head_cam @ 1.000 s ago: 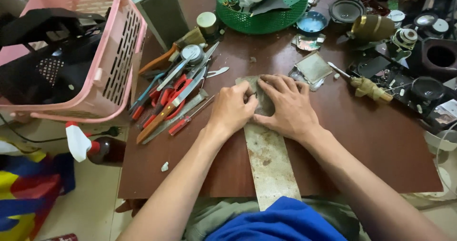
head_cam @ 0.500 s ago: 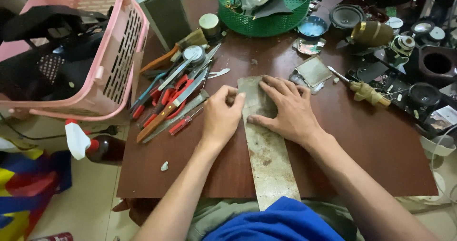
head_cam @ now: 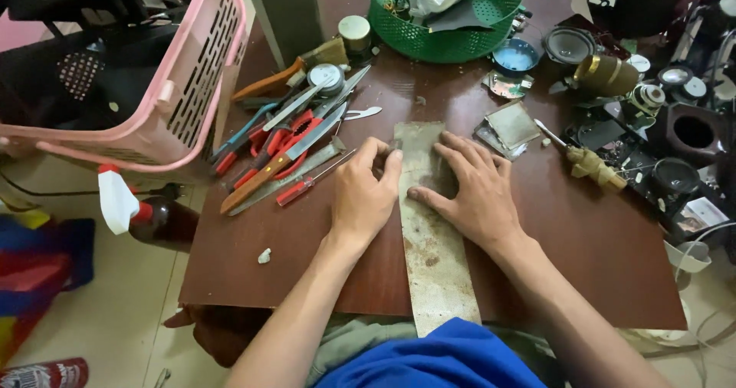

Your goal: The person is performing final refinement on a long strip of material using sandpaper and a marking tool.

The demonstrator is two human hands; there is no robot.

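Observation:
A long grey, rust-stained metal strip [head_cam: 434,258] lies lengthwise on the dark brown table [head_cam: 583,242], its near end overhanging the front edge. My left hand [head_cam: 364,196] rests at the strip's left edge with fingers curled, the thumb touching the metal. My right hand [head_cam: 468,189] lies flat on the strip's far half, fingers spread. Whatever sits beneath the palms is hidden.
A pile of pliers, knives and red-handled screwdrivers [head_cam: 287,146] lies left of the hands. A pink basket [head_cam: 192,89] stands far left, a green basket [head_cam: 452,31] at the back, speaker parts and small hardware [head_cam: 652,127] on the right. A spray bottle [head_cam: 146,215] lies on the floor.
Both hands have slid a little toward me along the strip and spread apart, uncovering the strip's far end. The small dark piece seen under the fingers earlier is no longer visible.

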